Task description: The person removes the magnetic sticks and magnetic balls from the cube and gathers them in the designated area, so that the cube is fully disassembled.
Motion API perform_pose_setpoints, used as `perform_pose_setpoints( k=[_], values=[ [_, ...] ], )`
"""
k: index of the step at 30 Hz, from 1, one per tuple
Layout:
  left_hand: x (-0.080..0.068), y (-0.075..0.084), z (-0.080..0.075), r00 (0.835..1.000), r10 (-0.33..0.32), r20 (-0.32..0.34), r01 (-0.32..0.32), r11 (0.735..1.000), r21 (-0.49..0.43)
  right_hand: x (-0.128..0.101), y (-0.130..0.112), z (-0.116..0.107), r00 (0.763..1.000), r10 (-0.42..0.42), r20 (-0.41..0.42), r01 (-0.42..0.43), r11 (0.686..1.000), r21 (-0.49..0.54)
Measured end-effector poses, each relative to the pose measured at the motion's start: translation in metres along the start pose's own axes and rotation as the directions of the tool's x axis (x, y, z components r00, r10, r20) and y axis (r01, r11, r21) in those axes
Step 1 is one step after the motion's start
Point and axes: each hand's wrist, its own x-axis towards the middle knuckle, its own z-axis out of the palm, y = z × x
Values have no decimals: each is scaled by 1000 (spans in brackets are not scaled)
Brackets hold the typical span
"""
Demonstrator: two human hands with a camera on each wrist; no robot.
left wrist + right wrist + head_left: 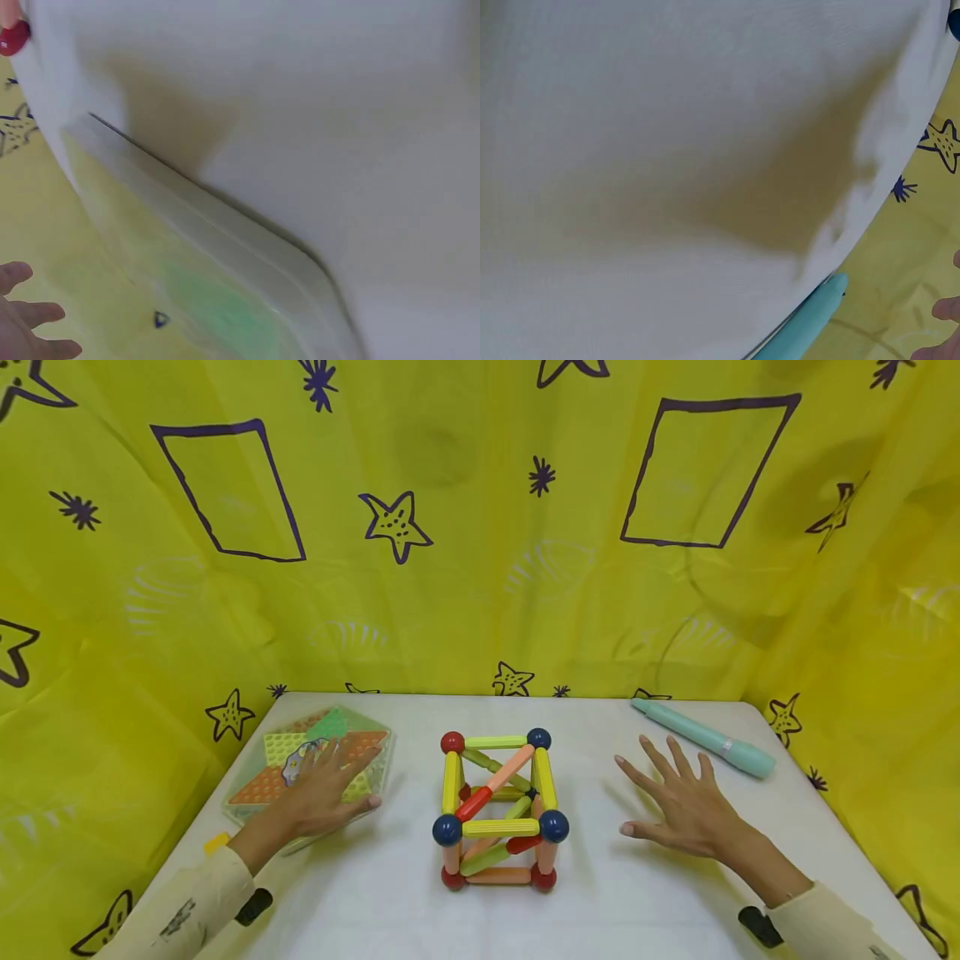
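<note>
On the white bench (390,910), your left hand (322,793) rests flat, fingers straight, on a clear hexagonal box (258,797) of colored tiles at the left edge. Your right hand (686,806) hovers or rests with fingers spread wide, its grip apart and holding nothing, between a rod-and-ball cube (498,810) at center and a teal pen (705,739) lying near the far right corner. Both hands stand apart from the cube. Yellow star-print cloth (480,527) walls the scene.

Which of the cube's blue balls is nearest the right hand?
The front-right top blue ball: it sits at the cube's near corner facing the right hand; the others lie farther left or back.
</note>
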Motion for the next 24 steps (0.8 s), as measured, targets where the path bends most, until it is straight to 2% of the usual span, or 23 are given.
perform_pose_setpoints(
  k=[9,14,18,21,24],
  values=[
    [-1,31,-9,989,104,-102,-110,992,-57,1,-10,-15,998,-32,-61,37,996,76],
    [-2,52,-14,980,150,-127,-171,969,-176,-1,-29,-32,997,5,-72,10,977,212],
    [-5,73,-18,981,167,-97,-187,945,-270,-2,-50,-44,995,69,-71,-39,932,361],
    [-6,87,-19,979,184,-93,-204,927,-316,-2,-66,-49,992,69,-106,-11,883,470],
    [-4,99,-19,968,229,-99,-249,914,-321,0,-79,-51,992,36,-117,38,818,574]
  ],
)
